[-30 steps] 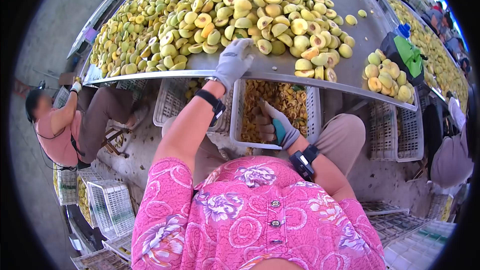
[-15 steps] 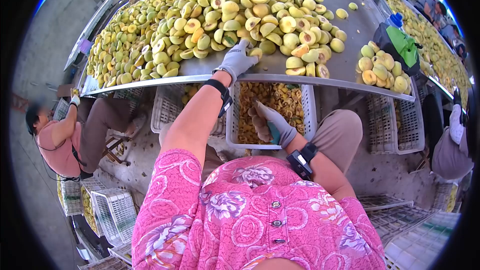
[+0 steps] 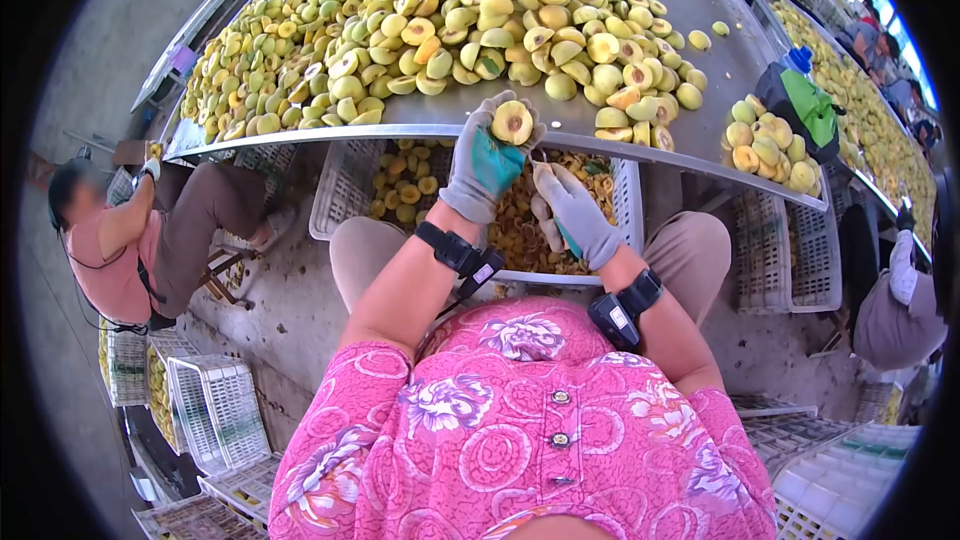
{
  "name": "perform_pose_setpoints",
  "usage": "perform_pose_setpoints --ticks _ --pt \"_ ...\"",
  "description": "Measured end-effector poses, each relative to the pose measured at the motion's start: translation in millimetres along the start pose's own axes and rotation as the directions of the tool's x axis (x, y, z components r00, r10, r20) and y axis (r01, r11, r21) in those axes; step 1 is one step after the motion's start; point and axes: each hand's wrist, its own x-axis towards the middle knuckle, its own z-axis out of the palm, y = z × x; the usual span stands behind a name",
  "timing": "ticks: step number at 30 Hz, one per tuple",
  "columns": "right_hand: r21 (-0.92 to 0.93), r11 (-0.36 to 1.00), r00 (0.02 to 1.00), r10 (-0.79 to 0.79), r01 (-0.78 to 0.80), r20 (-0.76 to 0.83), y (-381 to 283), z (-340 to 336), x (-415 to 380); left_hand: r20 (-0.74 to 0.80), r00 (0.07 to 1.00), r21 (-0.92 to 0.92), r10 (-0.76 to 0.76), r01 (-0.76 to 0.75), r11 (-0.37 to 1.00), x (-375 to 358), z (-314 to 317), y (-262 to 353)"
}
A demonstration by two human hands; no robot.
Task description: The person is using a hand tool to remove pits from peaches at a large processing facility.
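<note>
My left hand, in a grey glove with a green palm, is turned palm up and grips a halved stone fruit. The cut face, brownish in the middle, points up at me. Close beside it my right hand, gloved too, has its fingers drawn together near the left fingertips. Whatever it may pinch is too small or hidden to name. Just beyond both hands, a heap of yellow-green fruit halves lies on the metal table. Below the hands is a white crate of brownish fruit scraps.
Another crate with fruit halves stands left under the table edge. A small fruit pile and a green bag lie at the table's right. A co-worker sits at left, another at right. Stacked crates stand behind.
My left hand has come back from the heap to the table's edge, now with a fruit half turned cut side up. My right hand has risen to meet it.
</note>
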Motion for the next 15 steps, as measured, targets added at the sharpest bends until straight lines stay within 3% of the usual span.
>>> perform_pose_setpoints --ticks 2,7,9,15 --pt "-0.047 0.999 1.000 -0.004 0.003 -0.026 -11.0 7.5 -2.2 -0.039 0.997 0.104 0.068 -0.063 0.993 -4.6 -4.5 -4.9" --pt "-0.150 0.988 0.998 -0.026 0.017 -0.059 -18.5 17.7 -6.8 0.087 0.996 0.059 0.003 -0.008 0.998 -17.0 -15.6 -8.3" --pt "-0.213 0.977 0.996 -0.026 0.007 -0.084 -17.5 18.1 -7.8 -0.024 1.000 0.000 0.005 -0.005 1.000 -22.2 -12.5 -9.4" --pt "-0.227 0.974 0.998 -0.034 0.020 -0.057 -12.1 14.6 -5.2 0.001 1.000 0.019 0.006 -0.006 1.000 -27.9 -16.8 -14.4"
